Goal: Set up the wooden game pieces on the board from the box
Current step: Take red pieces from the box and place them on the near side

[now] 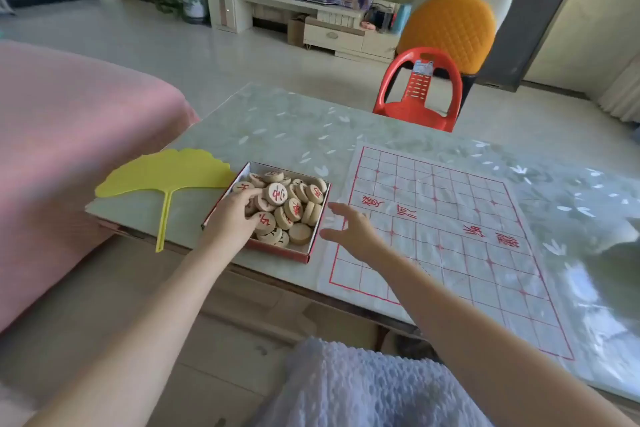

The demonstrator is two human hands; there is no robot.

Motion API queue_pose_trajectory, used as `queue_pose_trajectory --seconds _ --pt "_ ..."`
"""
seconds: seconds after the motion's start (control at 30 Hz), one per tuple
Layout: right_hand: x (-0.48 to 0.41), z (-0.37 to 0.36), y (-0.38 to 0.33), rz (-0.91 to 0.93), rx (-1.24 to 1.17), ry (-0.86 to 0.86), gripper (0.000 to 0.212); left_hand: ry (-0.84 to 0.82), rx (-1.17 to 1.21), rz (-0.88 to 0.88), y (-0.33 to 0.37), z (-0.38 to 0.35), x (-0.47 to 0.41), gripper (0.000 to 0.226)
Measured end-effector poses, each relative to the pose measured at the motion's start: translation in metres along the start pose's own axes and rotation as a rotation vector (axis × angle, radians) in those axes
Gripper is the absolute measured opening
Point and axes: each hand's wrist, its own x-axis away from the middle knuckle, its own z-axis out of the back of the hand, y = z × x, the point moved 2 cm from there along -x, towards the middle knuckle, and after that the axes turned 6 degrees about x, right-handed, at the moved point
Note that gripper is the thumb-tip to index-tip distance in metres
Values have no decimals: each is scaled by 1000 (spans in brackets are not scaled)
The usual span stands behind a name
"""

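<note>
Wood: pale round wooden game pieces [277, 193] lie heaped in a shallow red-walled cardboard box [287, 251]. The box sits on the glossy petal-patterned tabletop [277, 121], just beside the left edge of the board. None are on the board.

Left hand [230, 218]: inside the box at its near-left side, fingers [247, 196] and thumb curled down around pieces there. It looks like a grip on one or more. How many it holds is hidden by the hand.

Right hand [349, 229]: over the near-left edge of the white paper board with the red grid [450, 218], fingers [334, 208] spread and straight, holding nothing.

Step in hand, as judged: taking pieces out of the box.
- Lift only a few at a time; the discs are smooth and stacked at angles, so a full fistful could spill.
- Pass them to the free right hand, which is nearer the grid.
- Check each character face-up before placing.
- The board is thin sheet. Set discs down rather than slide them, or it may shift or wrinkle.

Counts:
- box: 1
- board: 1
- pieces on board: 0
- pieces visible in box: roughly twenty; they overlap, so no exact count
- hands: 2
- yellow leaf-shaped plastic fan [166, 170], left of the box: 1
- red plastic chair [415, 107] beyond the tabletop: 1
</note>
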Motion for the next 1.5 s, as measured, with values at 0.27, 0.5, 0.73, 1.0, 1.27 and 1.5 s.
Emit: queue_pose_trajectory --seconds 0.27,0.5,0.73,1.0,1.27,1.5 --pt "-55 -35 -18 86 134 62 52 -71 -119 -204 -24 -26 -59 68" --pt "-77 -51 -14 217 382 144 49 -82 -251 -206 -37 -39 -74 58" --pt "-58 -31 -10 110 -36 182 52 24 -206 -210 -34 -36 -70 21" --pt "-21 1 4 92 -348 175 42 116 53 -139 -13 -31 -48 18" --pt "46 23 52 17 -191 115 48 98 310 -92 37 -56 7 26" --pt "60 -23 65 63 97 -4 58 33 418 -7 34 -63 31 27"
